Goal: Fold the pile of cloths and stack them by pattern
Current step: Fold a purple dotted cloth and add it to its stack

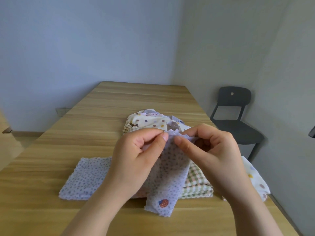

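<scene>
I hold a pale lilac cloth with small dots and a red strawberry print [170,178] up above the table; it hangs down to the tabletop. My left hand [136,155] pinches its top edge between thumb and forefinger. My right hand [213,150] pinches the same edge just to the right. A folded lilac dotted cloth [85,178] lies flat at the left. A folded green-checked cloth [197,186] lies under the hanging one. Behind my hands sits the unfolded pile [150,122], with a cream polka-dot cloth on top.
The wooden table [51,210] runs away from me toward the wall. A cream cloth with coloured dots [255,179] hangs over the table's right edge. A dark grey chair [235,120] stands beyond the right side. A wall socket [61,111] sits low at the left.
</scene>
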Demonstrator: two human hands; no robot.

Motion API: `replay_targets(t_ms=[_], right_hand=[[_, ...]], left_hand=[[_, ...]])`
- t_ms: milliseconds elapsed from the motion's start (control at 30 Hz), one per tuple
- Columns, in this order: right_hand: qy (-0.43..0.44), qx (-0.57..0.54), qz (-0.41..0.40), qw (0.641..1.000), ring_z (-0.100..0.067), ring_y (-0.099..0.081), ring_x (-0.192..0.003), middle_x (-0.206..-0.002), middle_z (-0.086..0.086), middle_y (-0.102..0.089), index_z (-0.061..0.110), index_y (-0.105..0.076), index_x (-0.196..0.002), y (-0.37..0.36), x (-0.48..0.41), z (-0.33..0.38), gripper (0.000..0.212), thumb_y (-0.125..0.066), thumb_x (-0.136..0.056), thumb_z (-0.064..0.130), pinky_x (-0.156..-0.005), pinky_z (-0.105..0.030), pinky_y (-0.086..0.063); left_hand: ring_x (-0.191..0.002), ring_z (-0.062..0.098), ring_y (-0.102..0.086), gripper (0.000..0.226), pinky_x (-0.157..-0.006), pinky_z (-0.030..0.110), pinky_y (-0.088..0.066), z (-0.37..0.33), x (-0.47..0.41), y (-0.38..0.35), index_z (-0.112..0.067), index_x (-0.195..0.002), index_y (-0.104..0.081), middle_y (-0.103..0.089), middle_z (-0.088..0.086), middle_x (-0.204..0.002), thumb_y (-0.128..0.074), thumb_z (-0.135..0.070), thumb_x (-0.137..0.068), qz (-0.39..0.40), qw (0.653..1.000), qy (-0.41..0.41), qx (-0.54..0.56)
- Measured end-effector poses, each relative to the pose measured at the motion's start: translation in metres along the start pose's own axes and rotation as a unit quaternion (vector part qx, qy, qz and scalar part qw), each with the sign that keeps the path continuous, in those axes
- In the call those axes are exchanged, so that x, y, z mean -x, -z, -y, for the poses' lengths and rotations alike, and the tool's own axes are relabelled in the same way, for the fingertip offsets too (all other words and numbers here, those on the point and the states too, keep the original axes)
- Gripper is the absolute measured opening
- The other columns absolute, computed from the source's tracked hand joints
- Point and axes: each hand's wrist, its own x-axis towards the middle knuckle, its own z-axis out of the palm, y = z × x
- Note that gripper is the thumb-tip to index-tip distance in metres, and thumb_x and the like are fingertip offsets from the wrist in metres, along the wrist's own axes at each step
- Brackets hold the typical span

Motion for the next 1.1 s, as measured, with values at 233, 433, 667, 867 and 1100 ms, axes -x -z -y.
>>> replay_targets(t_ms=[233,433,667,867,1100], right_hand=[[0.043,0.018,0.028,0.999,-0.011,-0.035,-0.051,-0.066,0.005,-0.056,0.019,-0.059,-0.066,0.023,-0.001,0.006,0.025,-0.077,-0.075,0.034,-0.049,-0.023,-0.033],[0.090,0.106,-0.002,0.990,-0.014,-0.032,-0.048,-0.079,0.004,-0.058,0.021,-0.054,-0.062,0.035,0.000,0.020,0.029,-0.075,-0.074,0.038,-0.048,-0.021,-0.030],[0.068,0.157,-0.076,0.982,-0.005,-0.059,-0.053,-0.064,0.012,-0.066,0.025,-0.066,-0.064,0.040,0.004,0.030,0.020,-0.077,-0.075,0.037,-0.044,-0.011,-0.040],[0.018,0.072,-0.117,0.990,-0.007,-0.062,-0.058,-0.064,0.011,-0.068,0.026,-0.070,-0.074,0.039,0.008,0.026,0.013,-0.082,-0.071,0.022,-0.043,-0.013,-0.045],[-0.007,0.088,-0.103,0.991,-0.004,-0.055,-0.049,-0.057,0.018,-0.062,0.030,-0.072,-0.073,0.037,0.010,0.016,0.010,-0.077,-0.078,0.023,-0.045,-0.011,-0.041]], left_hand=[[-0.051,-0.001,-0.041,0.020,-0.052,0.011,-0.034,-0.017,-0.015,0.008,-0.019,-0.070,-0.067,-0.046,-0.016,-0.050,-0.057,-0.026,-0.087,-0.097,0.993,-0.031,-0.065],[-0.053,0.003,-0.041,0.025,-0.053,0.018,-0.034,-0.032,-0.016,0.016,-0.014,-0.070,-0.065,-0.050,0.000,-0.055,-0.056,-0.028,-0.088,-0.136,0.982,-0.060,-0.115],[-0.059,0.028,-0.047,0.029,-0.057,0.037,-0.038,-0.039,-0.011,0.019,-0.013,-0.072,-0.063,-0.054,0.016,-0.061,-0.052,-0.031,-0.091,-0.146,0.974,-0.080,-0.152],[-0.059,0.024,-0.048,0.032,-0.057,0.035,-0.039,-0.037,-0.006,0.016,-0.014,-0.071,-0.063,-0.055,0.015,-0.063,-0.051,-0.037,-0.090,-0.143,0.979,-0.048,-0.138],[-0.055,0.009,-0.035,0.037,-0.051,0.024,-0.028,-0.024,-0.002,0.005,-0.007,-0.065,-0.055,-0.041,0.016,-0.059,-0.054,-0.024,-0.098,-0.116,0.990,-0.002,-0.084]])
